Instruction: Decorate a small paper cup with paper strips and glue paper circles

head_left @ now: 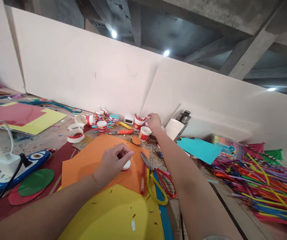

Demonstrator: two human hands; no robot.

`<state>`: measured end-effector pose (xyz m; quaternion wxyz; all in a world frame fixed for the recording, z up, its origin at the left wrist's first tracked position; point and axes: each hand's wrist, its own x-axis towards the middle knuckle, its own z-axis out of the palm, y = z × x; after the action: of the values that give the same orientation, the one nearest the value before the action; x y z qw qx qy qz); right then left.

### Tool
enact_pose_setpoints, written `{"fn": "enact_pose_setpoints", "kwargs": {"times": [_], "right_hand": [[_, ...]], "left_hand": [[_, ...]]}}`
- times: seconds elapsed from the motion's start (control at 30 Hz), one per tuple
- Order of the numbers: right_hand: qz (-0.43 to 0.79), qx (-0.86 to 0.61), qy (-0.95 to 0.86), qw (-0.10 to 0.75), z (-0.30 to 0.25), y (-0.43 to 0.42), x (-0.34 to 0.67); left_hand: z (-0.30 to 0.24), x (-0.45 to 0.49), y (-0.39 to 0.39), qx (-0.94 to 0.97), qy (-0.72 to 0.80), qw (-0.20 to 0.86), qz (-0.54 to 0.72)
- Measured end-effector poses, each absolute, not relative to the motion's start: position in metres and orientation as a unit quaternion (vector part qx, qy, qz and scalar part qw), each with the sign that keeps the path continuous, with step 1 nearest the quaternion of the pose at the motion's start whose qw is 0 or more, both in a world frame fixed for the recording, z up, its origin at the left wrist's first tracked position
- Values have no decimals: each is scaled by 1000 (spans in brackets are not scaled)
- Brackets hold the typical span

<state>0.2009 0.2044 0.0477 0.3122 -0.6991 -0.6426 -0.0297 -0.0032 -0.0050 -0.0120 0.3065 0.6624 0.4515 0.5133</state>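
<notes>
My left hand [113,162] is over the orange paper [83,166], fingers curled toward the thumb. Just under the thumb shows a small white round piece with a red edge [126,165], partly covered by the hand; whether the fingers grip it is unclear. My right hand [154,122] reaches to the back, fingers bent and close together beside a paper cup of red strips [139,124]. What those fingers hold, if anything, is too small to make out. A second red-and-white paper cup [144,134] stands in front of that hand.
Red-handled scissors [167,183], yellow-handled scissors [155,190] and a red pen [143,180] lie right of the orange paper. Yellow paper [113,213] is nearest me. Pipe cleaners [270,186] are heaped right; a power strip [33,163] lies left. A white partition [83,66] stands behind.
</notes>
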Motion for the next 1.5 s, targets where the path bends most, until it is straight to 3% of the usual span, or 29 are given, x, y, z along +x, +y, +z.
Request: {"fn": "enact_pose_setpoints", "kwargs": {"times": [0.37,1.5], "right_hand": [[-53,-711,-646,273,33,237,203],[-102,-671,-616,399,92,201,218]], "left_hand": [[-11,0,-5,657,445,326,514],[-11,-1,-3,635,460,348,514]]}}
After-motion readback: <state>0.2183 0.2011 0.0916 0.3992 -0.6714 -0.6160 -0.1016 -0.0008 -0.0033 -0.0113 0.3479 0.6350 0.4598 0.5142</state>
